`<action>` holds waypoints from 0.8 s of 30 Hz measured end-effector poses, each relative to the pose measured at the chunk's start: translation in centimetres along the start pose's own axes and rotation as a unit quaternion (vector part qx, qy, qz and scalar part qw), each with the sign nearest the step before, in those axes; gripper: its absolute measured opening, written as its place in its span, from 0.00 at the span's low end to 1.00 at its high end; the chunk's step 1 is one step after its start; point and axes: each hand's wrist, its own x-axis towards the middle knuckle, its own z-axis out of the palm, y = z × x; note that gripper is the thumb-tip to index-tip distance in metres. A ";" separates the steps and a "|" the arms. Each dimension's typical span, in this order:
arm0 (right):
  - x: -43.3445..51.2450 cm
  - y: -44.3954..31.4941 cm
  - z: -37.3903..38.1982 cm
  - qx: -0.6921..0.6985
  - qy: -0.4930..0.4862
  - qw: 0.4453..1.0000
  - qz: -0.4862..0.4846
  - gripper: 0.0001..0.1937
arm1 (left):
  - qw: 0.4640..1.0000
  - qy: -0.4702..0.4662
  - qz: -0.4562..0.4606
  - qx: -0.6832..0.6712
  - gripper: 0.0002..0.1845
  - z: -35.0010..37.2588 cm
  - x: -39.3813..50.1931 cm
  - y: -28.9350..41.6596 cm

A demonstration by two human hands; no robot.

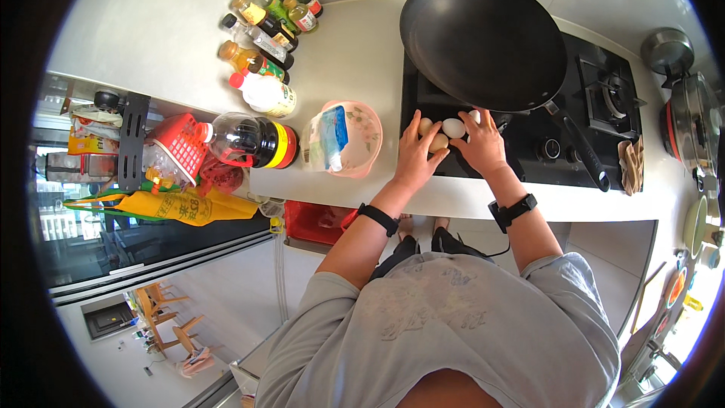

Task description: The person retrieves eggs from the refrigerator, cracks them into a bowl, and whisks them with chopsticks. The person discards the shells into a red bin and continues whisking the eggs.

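Several eggs lie close together on the black glass cooktop point(524, 164), below the wok's near rim. My left hand point(418, 150) rests over two light-brown eggs, one egg point(438, 143) between its thumb and fingers and another point(425, 126) by its fingertips. My right hand point(481, 141) curls over a white egg point(474, 117) at its fingertips, partly hidden. Another white egg point(453, 128) sits between the two hands. Whether either hand grips its eggs firmly or only touches them cannot be told. A large black wok point(481, 39) stands just beyond my hands, its long handle point(583, 153) pointing towards the lower right.
Left of the cooktop stands a pink floral bowl point(365, 136) with a blue-and-clear plastic packet point(334, 130). Farther left are a large dark sauce bottle point(255, 140) and several seasoning bottles point(272, 28). A folded brown cloth point(630, 165) lies at the cooktop's right edge; pans point(667, 51) stand beyond.
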 end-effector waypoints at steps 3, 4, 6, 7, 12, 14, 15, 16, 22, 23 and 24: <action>-0.3 0.0 -0.3 0.009 0.010 1.000 -0.004 0.33 | 0.999 -0.007 -0.018 -0.039 0.40 0.0 0.1 0.0; -0.4 0.0 -0.4 0.013 0.011 1.000 0.000 0.34 | 0.998 -0.007 -0.028 -0.058 0.43 0.1 0.0 0.1; -0.8 0.1 -0.8 0.026 0.016 0.999 0.010 0.35 | 0.997 0.004 -0.035 -0.071 0.48 0.2 -0.1 0.1; -1.1 0.1 -0.9 0.024 0.022 0.999 0.006 0.35 | 0.997 0.015 -0.031 -0.064 0.51 0.2 -0.3 0.1; -1.9 0.1 -1.3 0.048 0.030 0.998 0.021 0.38 | 0.998 0.024 -0.017 -0.048 0.56 0.3 -1.0 0.1; -2.0 0.3 -1.2 0.063 0.054 0.996 0.025 0.38 | 0.999 0.025 -0.018 -0.042 0.57 0.3 -1.2 0.1; -2.1 0.4 -1.2 0.075 0.065 0.995 0.026 0.38 | 0.999 0.024 -0.017 -0.040 0.57 0.3 -1.3 0.1; -2.2 0.5 -1.1 0.067 0.092 0.993 0.011 0.38 | 0.999 0.023 -0.019 -0.039 0.57 0.3 -1.4 0.2; -3.5 1.7 -1.2 0.108 0.126 0.985 0.039 0.38 | 0.999 0.011 -0.035 -0.017 0.59 0.2 -1.7 0.6; -3.8 1.8 -1.2 0.121 0.124 0.984 0.045 0.38 | 0.999 0.010 -0.038 -0.012 0.59 0.2 -1.7 0.7; -4.0 1.8 -1.2 0.129 0.135 0.982 0.037 0.36 | 0.999 0.009 -0.041 -0.013 0.59 0.2 -1.8 0.8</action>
